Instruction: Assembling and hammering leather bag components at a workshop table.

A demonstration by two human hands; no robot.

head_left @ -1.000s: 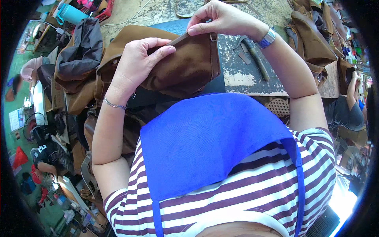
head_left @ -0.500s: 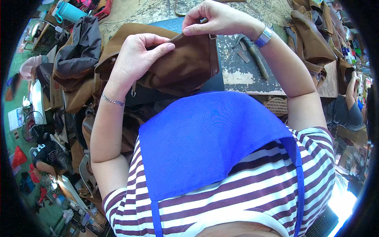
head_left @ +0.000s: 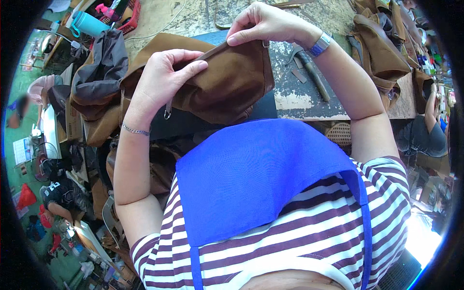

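A brown leather bag (head_left: 227,87) lies before me on a dark mat (head_left: 261,108) on the worn worktable. My left hand (head_left: 166,77) pinches the bag's upper edge between thumb and fingers. Farther right along that same edge, my right hand (head_left: 253,26) also holds it in a pinch. Between the two hands the edge runs taut and slants up to the right. A small metal ring (head_left: 167,115) hangs from the bag below my left wrist. The bag's inside is hidden from this view.
Right of the bag lies a hammer (head_left: 311,72) beside small leather scraps (head_left: 299,76). More brown bags (head_left: 99,79) stand at the left and other leather bags (head_left: 382,46) at the right. A turquoise mug (head_left: 89,23) and red basket (head_left: 131,17) sit at the far left. Other people work on both sides.
My left hand's pinch has slid slightly left along the bag's edge, widening the gap between my hands. The right hand keeps its hold. The whole view has shifted slightly.
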